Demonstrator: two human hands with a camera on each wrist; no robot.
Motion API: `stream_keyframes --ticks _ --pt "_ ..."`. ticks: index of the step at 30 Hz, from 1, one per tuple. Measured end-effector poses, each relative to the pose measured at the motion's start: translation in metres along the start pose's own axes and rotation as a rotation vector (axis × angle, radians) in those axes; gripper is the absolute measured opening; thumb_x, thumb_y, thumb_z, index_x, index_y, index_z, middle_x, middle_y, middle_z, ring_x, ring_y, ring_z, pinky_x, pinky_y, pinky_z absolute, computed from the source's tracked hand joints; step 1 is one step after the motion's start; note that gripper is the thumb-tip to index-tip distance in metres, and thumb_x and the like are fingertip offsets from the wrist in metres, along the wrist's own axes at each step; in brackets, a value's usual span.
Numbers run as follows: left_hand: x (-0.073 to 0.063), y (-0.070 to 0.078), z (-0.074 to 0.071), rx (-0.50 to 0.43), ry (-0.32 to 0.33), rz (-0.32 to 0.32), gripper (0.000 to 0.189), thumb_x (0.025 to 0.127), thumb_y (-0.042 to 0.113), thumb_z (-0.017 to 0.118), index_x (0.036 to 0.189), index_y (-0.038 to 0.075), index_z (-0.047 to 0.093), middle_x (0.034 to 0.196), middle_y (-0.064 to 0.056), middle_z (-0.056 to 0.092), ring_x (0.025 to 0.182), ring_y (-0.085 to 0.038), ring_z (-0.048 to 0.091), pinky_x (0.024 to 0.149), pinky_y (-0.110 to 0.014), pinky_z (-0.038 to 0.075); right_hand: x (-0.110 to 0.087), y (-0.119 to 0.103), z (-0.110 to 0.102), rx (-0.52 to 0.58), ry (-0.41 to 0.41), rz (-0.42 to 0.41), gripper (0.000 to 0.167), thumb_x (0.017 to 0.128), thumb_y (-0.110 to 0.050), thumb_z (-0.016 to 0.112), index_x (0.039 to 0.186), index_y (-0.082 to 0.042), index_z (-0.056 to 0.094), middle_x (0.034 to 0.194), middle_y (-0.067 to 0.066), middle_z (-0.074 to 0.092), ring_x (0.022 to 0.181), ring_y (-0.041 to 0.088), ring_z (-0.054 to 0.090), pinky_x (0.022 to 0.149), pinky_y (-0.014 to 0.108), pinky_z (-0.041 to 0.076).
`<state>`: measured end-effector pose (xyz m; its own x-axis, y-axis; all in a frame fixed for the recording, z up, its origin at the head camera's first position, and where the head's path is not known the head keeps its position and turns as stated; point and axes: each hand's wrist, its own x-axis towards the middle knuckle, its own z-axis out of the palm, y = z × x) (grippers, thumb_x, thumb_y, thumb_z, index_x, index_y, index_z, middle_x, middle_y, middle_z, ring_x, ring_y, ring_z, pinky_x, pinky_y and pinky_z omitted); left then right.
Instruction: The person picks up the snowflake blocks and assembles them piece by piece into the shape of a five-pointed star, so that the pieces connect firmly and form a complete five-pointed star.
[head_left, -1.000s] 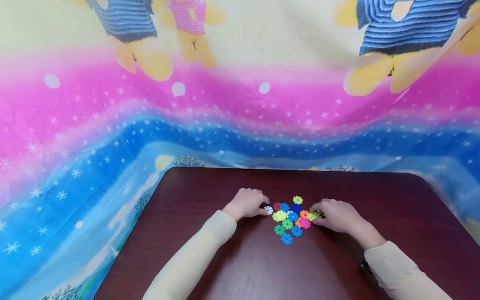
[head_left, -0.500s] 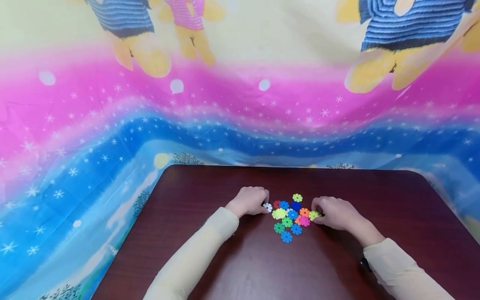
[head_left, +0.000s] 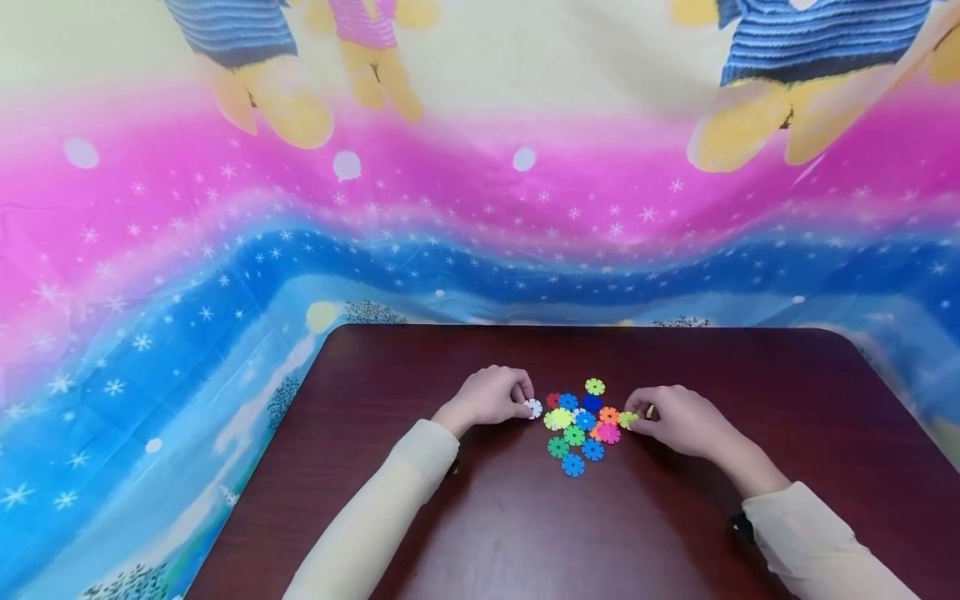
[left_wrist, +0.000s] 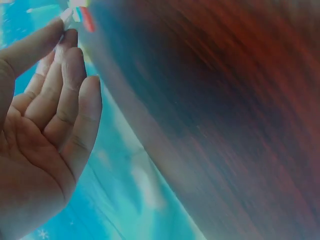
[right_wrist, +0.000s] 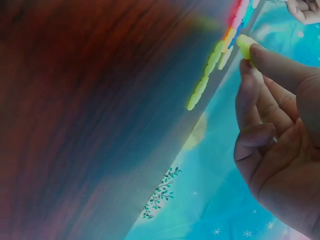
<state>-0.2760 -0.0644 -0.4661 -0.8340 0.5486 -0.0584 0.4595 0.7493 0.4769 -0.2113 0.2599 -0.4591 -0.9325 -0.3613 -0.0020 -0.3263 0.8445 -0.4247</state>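
Observation:
A loose cluster of notched plastic discs, the snowflake building kind, lies flat on the table. At its left edge my left hand (head_left: 491,395) pinches a white disc (head_left: 533,408) between thumb and index finger; the left wrist view shows the disc (left_wrist: 68,18) edge-on at the fingertips. On the right side my right hand (head_left: 678,419) pinches a small yellow-green disc (right_wrist: 244,46) between thumb and forefinger. Just beside those fingertips, another yellow-green disc (head_left: 627,420) lies on the table. A pink disc (head_left: 609,432) and an orange disc (head_left: 608,415) are close by.
The cluster also has blue discs (head_left: 573,465), green discs (head_left: 558,447), a red disc (head_left: 553,400) and a yellow disc (head_left: 595,387) at the far side. The dark brown table (head_left: 480,533) ends at a patterned cloth backdrop (head_left: 450,200).
The head view has tilted down slightly. My right hand has drawn a little to the right, off the disc at the cluster's edge. My left hand still holds the white disc.

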Motion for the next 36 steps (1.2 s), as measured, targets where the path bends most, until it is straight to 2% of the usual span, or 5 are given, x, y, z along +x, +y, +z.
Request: stream_keyframes --ticks 4,15,24,30,36 --pt "-0.009 0.006 -0.002 -0.167 0.029 -0.004 0.02 0.092 0.03 0.082 0.108 0.018 0.078 0.087 0.014 0.07 0.077 -0.004 0.065 0.077 -0.026 0.055 -0.005 -0.004 -0.001 0.02 0.063 0.007 0.016 0.09 -0.023 0.084 0.104 -0.02 0.079 0.089 -0.009 0.069 0.076 0.012 0.059 0.067 0.031 0.055" --pt "-0.021 0.029 -0.003 -0.524 -0.038 0.004 0.015 0.101 0.027 0.07 0.104 0.013 0.074 0.091 -0.004 0.074 0.079 -0.028 0.07 0.068 -0.032 0.06 -0.016 -0.028 -0.006 0.06 0.17 -0.029 0.02 0.09 -0.024 0.083 0.108 -0.018 0.077 0.094 -0.006 0.073 0.08 0.012 0.063 0.068 0.034 0.058" --pt "-0.023 0.047 0.001 -0.632 -0.08 0.008 0.017 0.103 0.024 0.068 0.1 0.009 0.074 0.083 -0.002 0.076 0.074 -0.025 0.068 0.067 -0.033 0.06 -0.016 -0.047 0.001 0.045 0.24 -0.114 0.018 0.09 -0.024 0.084 0.106 -0.02 0.078 0.091 -0.01 0.074 0.078 0.007 0.067 0.069 0.032 0.059" --pt "-0.025 0.057 0.001 -0.614 -0.1 0.028 0.026 0.104 0.027 0.065 0.102 0.003 0.075 0.087 -0.013 0.076 0.083 -0.042 0.068 0.071 -0.042 0.06 -0.016 -0.053 0.007 0.023 0.328 -0.219 0.019 0.086 -0.022 0.088 0.103 -0.018 0.081 0.091 -0.01 0.073 0.072 0.002 0.061 0.063 0.027 0.056" --pt "-0.025 0.057 0.001 -0.622 -0.112 0.028 0.031 0.105 0.027 0.063 0.102 -0.002 0.074 0.089 -0.017 0.076 0.085 -0.045 0.066 0.072 -0.043 0.059 -0.015 -0.055 0.01 0.025 0.388 -0.29 0.018 0.084 -0.021 0.089 0.101 -0.018 0.081 0.091 -0.01 0.073 0.071 0.001 0.06 0.06 0.024 0.054"
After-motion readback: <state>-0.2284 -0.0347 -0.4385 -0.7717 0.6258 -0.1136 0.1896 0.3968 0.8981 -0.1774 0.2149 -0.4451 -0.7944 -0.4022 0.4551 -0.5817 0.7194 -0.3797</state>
